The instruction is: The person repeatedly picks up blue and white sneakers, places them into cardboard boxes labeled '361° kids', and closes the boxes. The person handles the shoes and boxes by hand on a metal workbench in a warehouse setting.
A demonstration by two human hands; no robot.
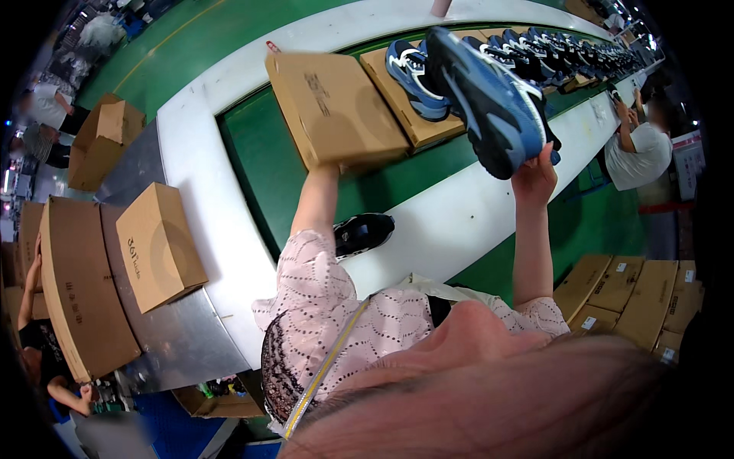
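My right hand (535, 174) is closed on a blue and black sneaker (489, 99), held up above the line with its dark sole facing left. Part of a second shoe shows behind it, and I cannot tell if it is in the same grip. At the near edge of a closed brown shoe box (336, 107), my left hand (325, 173) reaches under the cardboard. Its fingers are hidden, and the box sits tilted with its lower edge blurred. Behind the held sneaker, another blue and black sneaker (413, 73) lies on a flat brown box (419, 126).
A black shoe (363, 234) lies on the white table rim (436, 229) before me. Many sneakers (535, 53) line the green belt (248, 145) to the far right. Another shoe box (159, 249) stands left, by a large carton (84, 291). A co-worker (641, 149) works at right, near stacked cartons (619, 294).
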